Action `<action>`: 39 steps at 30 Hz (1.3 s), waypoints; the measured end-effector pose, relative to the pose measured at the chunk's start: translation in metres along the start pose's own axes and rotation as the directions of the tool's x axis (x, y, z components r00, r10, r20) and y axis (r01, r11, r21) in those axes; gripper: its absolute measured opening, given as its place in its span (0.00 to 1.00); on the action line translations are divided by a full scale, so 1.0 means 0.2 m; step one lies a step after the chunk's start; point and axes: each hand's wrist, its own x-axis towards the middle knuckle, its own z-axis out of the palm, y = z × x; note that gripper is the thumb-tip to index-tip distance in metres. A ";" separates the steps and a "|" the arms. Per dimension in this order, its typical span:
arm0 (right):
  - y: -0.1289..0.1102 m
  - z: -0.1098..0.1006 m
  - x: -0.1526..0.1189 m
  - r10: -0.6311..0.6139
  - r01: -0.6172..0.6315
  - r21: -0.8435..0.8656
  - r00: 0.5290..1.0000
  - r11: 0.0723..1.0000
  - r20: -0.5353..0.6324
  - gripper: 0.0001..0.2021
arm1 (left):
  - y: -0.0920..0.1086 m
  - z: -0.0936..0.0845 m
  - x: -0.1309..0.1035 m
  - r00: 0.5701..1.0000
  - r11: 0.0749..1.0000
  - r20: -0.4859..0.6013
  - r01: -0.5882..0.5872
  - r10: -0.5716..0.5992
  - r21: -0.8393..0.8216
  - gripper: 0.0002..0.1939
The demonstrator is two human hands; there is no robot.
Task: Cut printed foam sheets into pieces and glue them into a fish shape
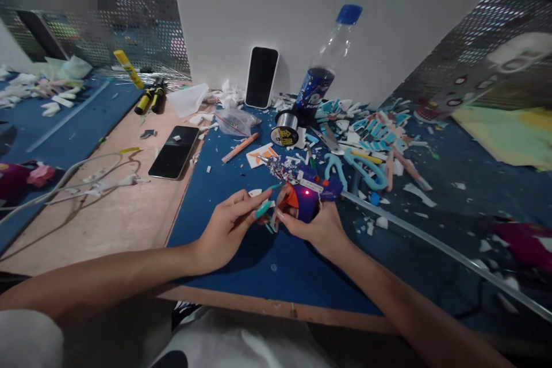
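Observation:
My right hand (325, 230) is wrapped round a purple hot glue gun (308, 207) with an orange trigger and a small red light. Its metal nozzle points to the upper left, and a long translucent glue stick (409, 215) runs out of its back end. Just left of it, my left hand (228, 230) is closed, thumb and forefinger pinched close to my right thumb. Bright teal (263, 209) shows at its fingertips; whether that is nails or a small piece I cannot tell. A small pale piece (255, 192) lies by the left fingers.
Behind the glue gun stand a cola bottle (317, 83), a spool of line (285, 128) and a propped phone (261, 77). Blue-handled scissors (366, 169) lie among teal and white scraps at right. Another phone (173, 152), cables (101, 184) and yellow-black pliers (150, 98) are at left.

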 end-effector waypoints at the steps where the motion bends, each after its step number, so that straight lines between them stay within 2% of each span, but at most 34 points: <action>1: 0.00 0.00 0.00 -0.005 0.005 -0.009 1.000 1.000 -0.006 0.12 | 0.00 0.00 0.00 1.000 1.000 -0.013 -0.009 0.009 -0.001 0.19; 4: 0.00 0.01 -0.01 0.011 -0.010 -0.038 0.999 0.999 0.037 0.10 | 0.00 0.01 0.00 0.999 0.999 -0.023 -0.027 0.028 0.042 0.20; 7: -0.01 0.00 -0.02 0.025 -0.019 -0.083 0.997 0.996 0.070 0.08 | 0.00 0.00 0.01 0.996 0.991 0.041 -0.087 0.083 0.106 0.20; 14: -0.01 0.00 -0.02 0.030 -0.028 -0.136 0.999 0.990 0.015 0.06 | 0.00 -0.01 0.02 0.965 0.949 0.129 -0.251 0.229 0.192 0.23; 17: 0.00 0.00 -0.02 0.035 -0.033 -0.127 0.999 0.991 0.012 0.07 | 0.00 -0.02 0.02 0.954 0.930 0.116 -0.297 0.277 0.216 0.23; 21: 0.01 0.00 -0.02 0.027 -0.026 -0.091 1.000 0.996 0.008 0.08 | 0.00 -0.04 0.02 0.958 0.939 0.071 -0.288 0.279 0.190 0.23; 25: 0.00 -0.04 0.00 0.072 -0.073 0.024 0.997 0.997 0.015 0.10 | -0.01 -0.07 0.03 0.978 0.973 -0.011 -0.207 0.209 0.102 0.20; 29: -0.02 -0.12 0.02 0.057 -0.064 0.092 0.995 0.994 0.079 0.13 | -0.05 -0.09 0.06 0.995 0.999 -0.089 -0.037 0.034 -0.032 0.16; 34: -0.04 -0.19 0.02 0.034 -0.020 -0.088 0.986 0.996 0.164 0.20 | -0.11 -0.10 0.10 0.982 0.983 -0.141 0.104 -0.126 -0.150 0.17; 39: -0.01 -0.18 0.00 0.083 -0.040 -0.220 0.979 0.975 0.186 0.22 | -0.10 -0.11 0.11 0.972 0.966 -0.133 0.164 -0.193 -0.199 0.18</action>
